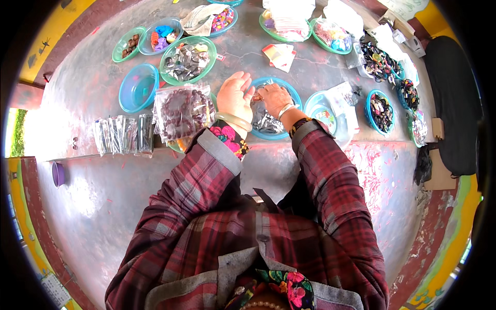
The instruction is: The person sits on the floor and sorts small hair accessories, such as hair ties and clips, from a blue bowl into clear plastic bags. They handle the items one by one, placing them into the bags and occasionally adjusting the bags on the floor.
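My left hand (235, 98), with a pale bangle at the wrist, is held palm up with its fingers stretched out, just left of a blue basket (298, 98). Above that basket my right hand (276, 98) is closed, back upward, its fingertips near the left fingers. Something small and reddish-brown shows at the right fingertips, too small to name. Silvery-grey small packets (266, 121) fill the basket below. Beside my left wrist, a clear bag of dark purple beads (182, 111) lies over another basket, mostly hidden.
Left stand a blue basin (138, 89), a green basket of packets (187, 60) and a row of clear-wrapped packs (123, 135). To the right are a light blue tub (317, 106) and a basket of dark mixed pieces (381, 112). Folded cards (280, 56) lie ahead. The raised surface's edge (289, 143) runs nearby.
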`<action>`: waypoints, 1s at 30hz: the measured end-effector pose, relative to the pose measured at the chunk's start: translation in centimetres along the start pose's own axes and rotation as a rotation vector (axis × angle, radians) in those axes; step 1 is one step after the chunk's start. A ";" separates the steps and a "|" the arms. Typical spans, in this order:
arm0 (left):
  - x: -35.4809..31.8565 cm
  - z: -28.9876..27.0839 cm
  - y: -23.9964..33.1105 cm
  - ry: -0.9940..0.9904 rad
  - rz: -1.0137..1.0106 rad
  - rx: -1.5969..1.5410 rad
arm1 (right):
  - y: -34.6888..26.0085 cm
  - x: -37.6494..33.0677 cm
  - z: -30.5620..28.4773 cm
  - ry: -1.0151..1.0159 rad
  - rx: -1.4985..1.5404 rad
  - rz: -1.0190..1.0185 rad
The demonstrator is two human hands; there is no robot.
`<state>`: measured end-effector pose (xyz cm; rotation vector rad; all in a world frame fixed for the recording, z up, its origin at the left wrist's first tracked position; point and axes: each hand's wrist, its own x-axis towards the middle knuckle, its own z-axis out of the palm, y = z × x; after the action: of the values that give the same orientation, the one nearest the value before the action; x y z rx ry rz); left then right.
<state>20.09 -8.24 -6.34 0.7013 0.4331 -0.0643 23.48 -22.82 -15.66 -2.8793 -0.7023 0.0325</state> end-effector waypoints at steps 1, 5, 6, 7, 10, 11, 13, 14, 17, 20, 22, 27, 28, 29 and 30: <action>0.2 0.1 -0.1 0.008 -0.024 -0.010 | -0.1 0.4 0.2 -0.021 -0.026 0.016; 0.5 0.3 -0.1 0.023 -0.070 -0.026 | -0.2 1.7 1.1 -0.071 -0.049 0.095; 0.6 0.3 0.0 0.018 -0.059 -0.026 | 0.0 2.1 1.2 -0.042 -0.008 0.131; 0.7 0.2 0.2 0.012 -0.049 -0.025 | 0.2 2.4 1.3 -0.014 0.032 0.168; 1.1 -0.1 0.7 0.022 -0.021 0.003 | 1.1 3.1 -0.4 0.123 0.348 0.263; 1.2 -0.2 0.7 0.020 -0.009 0.023 | 1.3 3.0 -1.1 0.098 0.728 0.324; 1.1 0.0 0.5 0.002 0.012 0.065 | 1.8 2.3 -3.2 0.048 1.485 0.428; 0.9 0.2 0.6 -0.039 0.000 0.090 | 1.8 1.6 -4.2 -0.021 1.688 0.386; 0.1 0.9 0.7 -0.233 -0.067 0.140 | 0.1 -0.9 -8.0 -0.038 1.967 0.262; -0.9 2.0 0.9 -0.477 -0.152 0.159 | -0.4 -3.2 -10.0 -0.054 1.972 0.247; -1.1 2.2 0.2 -0.452 -0.160 0.148 | -0.2 -4.2 -10.3 -0.074 1.945 0.230; -2.2 3.0 -0.7 -0.450 -0.130 0.116 | -1.1 -6.6 -12.0 0.002 1.818 0.321; -2.3 3.2 -0.9 -0.430 -0.130 0.117 | -0.9 -7.1 -11.8 0.013 1.776 0.340; -2.3 3.3 -1.1 -0.409 -0.129 0.118 | -0.7 -7.5 -11.8 0.025 1.733 0.358; -2.5 3.5 -1.3 -0.386 -0.129 0.118 | -0.8 -8.1 -11.9 0.045 1.771 0.402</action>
<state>18.89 -11.67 -3.70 0.7561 0.1042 -0.3435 16.70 -27.81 -3.98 -1.2186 0.0723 0.3956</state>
